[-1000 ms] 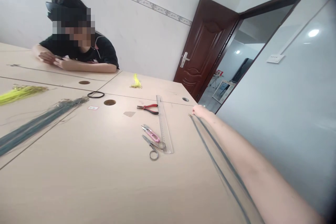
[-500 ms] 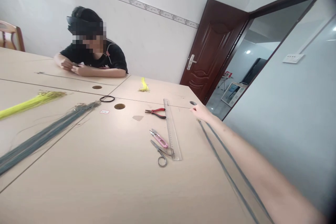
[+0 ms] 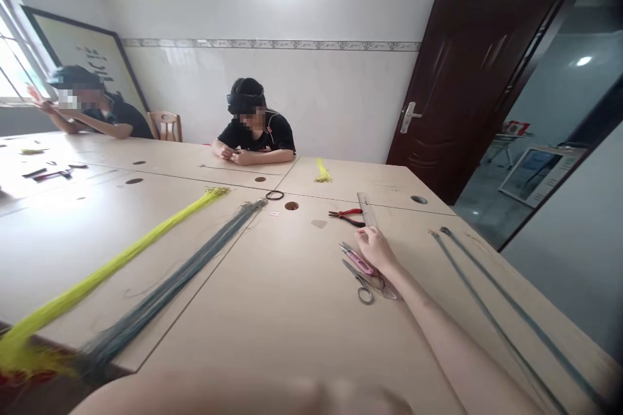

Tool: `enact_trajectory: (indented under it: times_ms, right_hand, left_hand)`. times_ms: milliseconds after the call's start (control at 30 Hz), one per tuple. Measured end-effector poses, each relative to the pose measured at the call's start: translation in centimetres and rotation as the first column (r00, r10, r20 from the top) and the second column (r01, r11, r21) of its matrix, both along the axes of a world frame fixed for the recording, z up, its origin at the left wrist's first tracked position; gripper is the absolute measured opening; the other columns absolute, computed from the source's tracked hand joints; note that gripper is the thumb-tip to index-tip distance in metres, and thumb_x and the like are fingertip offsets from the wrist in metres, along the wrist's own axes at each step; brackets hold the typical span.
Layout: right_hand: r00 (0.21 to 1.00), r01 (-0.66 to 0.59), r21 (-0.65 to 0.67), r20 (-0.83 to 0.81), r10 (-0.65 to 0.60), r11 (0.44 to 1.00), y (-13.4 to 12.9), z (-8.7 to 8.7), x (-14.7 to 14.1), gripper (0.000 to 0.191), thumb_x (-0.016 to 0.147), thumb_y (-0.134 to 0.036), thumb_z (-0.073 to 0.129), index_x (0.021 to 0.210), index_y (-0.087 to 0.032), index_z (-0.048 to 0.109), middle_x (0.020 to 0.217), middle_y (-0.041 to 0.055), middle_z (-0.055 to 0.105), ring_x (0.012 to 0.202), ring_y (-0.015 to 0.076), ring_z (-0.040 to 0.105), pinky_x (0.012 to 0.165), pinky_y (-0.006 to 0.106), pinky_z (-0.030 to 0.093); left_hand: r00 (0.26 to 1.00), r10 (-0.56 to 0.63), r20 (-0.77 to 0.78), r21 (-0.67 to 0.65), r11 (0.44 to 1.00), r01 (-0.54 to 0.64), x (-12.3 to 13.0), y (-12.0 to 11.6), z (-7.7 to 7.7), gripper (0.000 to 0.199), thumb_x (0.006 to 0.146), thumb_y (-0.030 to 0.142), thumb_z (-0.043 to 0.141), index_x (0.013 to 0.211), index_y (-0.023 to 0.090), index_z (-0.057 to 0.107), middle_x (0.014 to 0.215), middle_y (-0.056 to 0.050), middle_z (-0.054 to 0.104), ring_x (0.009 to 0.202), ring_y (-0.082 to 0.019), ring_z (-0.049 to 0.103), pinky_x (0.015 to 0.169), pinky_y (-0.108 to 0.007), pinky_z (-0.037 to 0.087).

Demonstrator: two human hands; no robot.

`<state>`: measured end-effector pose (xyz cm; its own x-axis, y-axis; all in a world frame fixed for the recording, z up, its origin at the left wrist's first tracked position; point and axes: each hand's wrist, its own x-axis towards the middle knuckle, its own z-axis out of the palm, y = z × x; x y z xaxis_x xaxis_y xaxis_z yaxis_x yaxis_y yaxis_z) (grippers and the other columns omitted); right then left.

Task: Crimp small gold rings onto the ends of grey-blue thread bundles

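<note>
One thick grey-blue bundle [image 3: 187, 273] lies left of the ruler [image 3: 365, 204], two slimmer strands [image 3: 516, 310] right of it. The left hand [image 3: 363, 397], nearer than the ruler, is too blurred to tell its grip; the right hand [image 3: 376, 250] is over the ruler, fingers drawn in, any hold unclear. Left of the ruler are pliers [image 3: 349, 212], scissors [image 3: 359, 279], pink snips [image 3: 359, 262].

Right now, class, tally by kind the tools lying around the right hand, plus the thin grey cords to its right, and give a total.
Pliers: 1
Pink snips: 1
Scissors: 1
Clear ruler: 1
Thin grey cords: 2
Total: 6
</note>
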<state>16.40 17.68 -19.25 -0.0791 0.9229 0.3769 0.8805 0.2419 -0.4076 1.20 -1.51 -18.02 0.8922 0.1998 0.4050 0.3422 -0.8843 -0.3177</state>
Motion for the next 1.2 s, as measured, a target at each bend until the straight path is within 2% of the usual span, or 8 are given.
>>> enact_trajectory:
  times_ms: [133,200,267,367,467,567,867,1200]
  right_hand:
    - [0.999,0.001,-0.007,-0.035,-0.001,1.000,0.4,-0.4,0.5,0.023,0.091,-0.031,0.053,0.107,-0.015,0.059,0.110,0.0072,0.061,0.097,0.0190,0.060,0.084,0.040,0.050]
    - [1.000,-0.007,-0.007,-0.028,0.007,1.000,0.5,-0.6,0.4,0.022,0.091,-0.030,0.054,0.106,-0.015,0.060,0.111,0.0073,0.061,0.099,0.0197,0.059,0.085,0.041,0.050]
    - [1.000,-0.014,-0.006,-0.010,0.014,1.000,0.5,-0.6,0.3,0.022,0.091,-0.030,0.054,0.105,-0.015,0.060,0.111,0.0073,0.061,0.100,0.0202,0.059,0.086,0.042,0.049]
    - [0.999,-0.016,-0.004,0.027,0.016,1.000,0.5,-0.7,0.2,0.022,0.091,-0.031,0.054,0.104,-0.014,0.060,0.109,0.0070,0.061,0.099,0.0199,0.059,0.086,0.042,0.049]
    - [0.998,-0.012,0.007,0.065,0.011,1.000,0.6,-0.9,0.2,0.021,0.090,-0.031,0.054,0.102,-0.014,0.060,0.108,0.0067,0.061,0.098,0.0197,0.059,0.086,0.041,0.049]
    - [0.995,-0.012,0.024,0.100,0.010,1.000,0.9,-1.0,0.2,0.019,0.091,-0.030,0.054,0.099,-0.014,0.061,0.106,0.0065,0.062,0.098,0.0192,0.059,0.085,0.041,0.049]
    - [0.987,0.004,0.057,0.161,-0.013,0.998,1.7,-1.1,0.0,0.017,0.091,-0.030,0.054,0.092,-0.014,0.061,0.099,0.0051,0.063,0.092,0.0172,0.060,0.082,0.038,0.050]
    - [0.979,0.006,0.060,0.201,-0.018,0.998,1.8,-1.1,-0.1,0.016,0.091,-0.029,0.054,0.092,-0.015,0.061,0.099,0.0050,0.063,0.091,0.0169,0.060,0.082,0.038,0.050]
  left_hand:
    - [0.991,0.131,0.027,-0.237,0.964,-0.121,-7.7,7.3,2.3,0.023,0.091,0.034,0.052,0.099,0.014,0.061,0.092,-0.004,0.064,0.076,-0.013,0.062,0.068,-0.030,0.054]
    - [0.931,0.356,0.080,-0.325,0.892,-0.313,-12.1,11.3,3.5,0.018,0.092,0.028,0.052,0.096,0.012,0.060,0.083,-0.002,0.063,0.072,-0.013,0.061,0.066,-0.029,0.053]
    - [0.794,0.596,0.123,-0.394,0.763,-0.512,-16.1,15.1,4.4,0.018,0.093,0.028,0.049,0.096,0.013,0.060,0.085,-0.003,0.063,0.073,-0.013,0.061,0.068,-0.030,0.053]
    - [0.524,0.844,0.114,-0.490,0.507,-0.710,-21.0,20.0,5.0,0.024,0.092,0.032,0.051,0.103,0.012,0.059,0.092,-0.005,0.063,0.076,-0.015,0.062,0.068,-0.032,0.054]
    - [0.319,0.946,0.053,-0.549,0.295,-0.782,-24.1,23.6,4.8,0.027,0.091,0.033,0.053,0.107,0.012,0.058,0.099,-0.006,0.062,0.083,-0.018,0.062,0.073,-0.036,0.054]
    - [0.220,0.975,-0.006,-0.564,0.178,-0.806,-25.6,26.2,4.3,0.027,0.090,0.032,0.054,0.109,0.013,0.058,0.105,-0.008,0.061,0.090,-0.019,0.062,0.078,-0.039,0.053]
    - [0.200,0.970,-0.136,-0.547,0.095,-0.832,-26.4,31.1,2.4,0.027,0.090,0.031,0.055,0.111,0.013,0.058,0.111,-0.008,0.060,0.096,-0.022,0.060,0.082,-0.041,0.052]
    - [0.197,0.954,-0.228,-0.527,0.049,-0.848,-27.5,32.9,2.1,0.027,0.090,0.031,0.055,0.110,0.014,0.058,0.110,-0.008,0.061,0.095,-0.021,0.061,0.081,-0.040,0.052]
